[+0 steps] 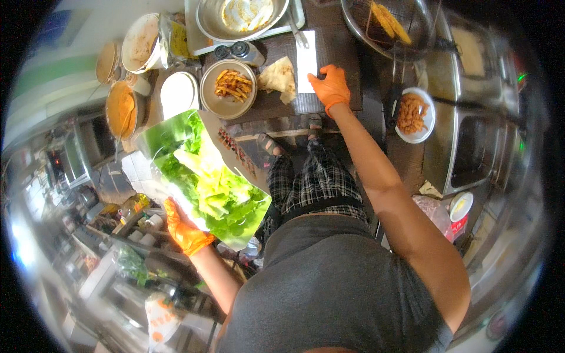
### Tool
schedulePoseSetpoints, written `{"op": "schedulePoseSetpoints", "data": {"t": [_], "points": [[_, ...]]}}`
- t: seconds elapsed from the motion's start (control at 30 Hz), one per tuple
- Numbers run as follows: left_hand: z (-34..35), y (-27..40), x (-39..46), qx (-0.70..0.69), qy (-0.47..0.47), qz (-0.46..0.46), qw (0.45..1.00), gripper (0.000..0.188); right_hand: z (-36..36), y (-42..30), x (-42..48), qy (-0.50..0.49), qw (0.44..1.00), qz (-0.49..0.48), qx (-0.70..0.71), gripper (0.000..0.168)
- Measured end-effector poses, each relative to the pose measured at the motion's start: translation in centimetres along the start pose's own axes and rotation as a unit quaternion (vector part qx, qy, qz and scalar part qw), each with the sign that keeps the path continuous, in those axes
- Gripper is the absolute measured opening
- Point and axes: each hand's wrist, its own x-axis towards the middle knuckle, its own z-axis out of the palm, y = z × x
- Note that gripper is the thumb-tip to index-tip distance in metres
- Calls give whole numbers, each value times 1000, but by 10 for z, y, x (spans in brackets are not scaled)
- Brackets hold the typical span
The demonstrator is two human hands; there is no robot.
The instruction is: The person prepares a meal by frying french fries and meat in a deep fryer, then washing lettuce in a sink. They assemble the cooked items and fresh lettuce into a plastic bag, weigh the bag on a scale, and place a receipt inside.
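My left hand [187, 229], in an orange glove, holds up a shiny-lined takeaway box [165, 137] from below. Green lettuce leaves [220, 194] fill the box, which is tilted and in front of my body. On the dark table my right hand [335, 86], also gloved in orange, rests at the edge of a white paper strip [306, 61]. A fingertip overlaps the strip, and the fingers are apart with nothing seen between them. Left of the strip lies a piece of flatbread [279, 79]. Beside that, a round bowl [207, 99] contains seasoned fries [233, 86].
At the back stand a metal bowl [205, 26] and two dark-capped shakers [245, 50]. Tongs [300, 35] extend over the paper strip. A white bucket [128, 59] and an orange-sauce bowl [121, 112] are left. Right are fried pieces [412, 112] and a fryer basket [388, 46].
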Motion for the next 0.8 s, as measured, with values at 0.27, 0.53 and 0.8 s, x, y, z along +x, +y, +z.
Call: {"op": "schedulePoseSetpoints", "data": {"t": [0.27, 0.53, 0.8], "points": [[4, -4, 4, 7, 18, 7, 1000, 36, 9, 1, 7, 3, 1000, 27, 3, 37], [16, -12, 4, 14, 41, -4, 999, 34, 18, 13, 14, -2, 1000, 11, 23, 28], [60, -45, 1, 63, -36, -84, 994, 34, 2, 26, 4, -36, 996, 25, 72, 25]]}}
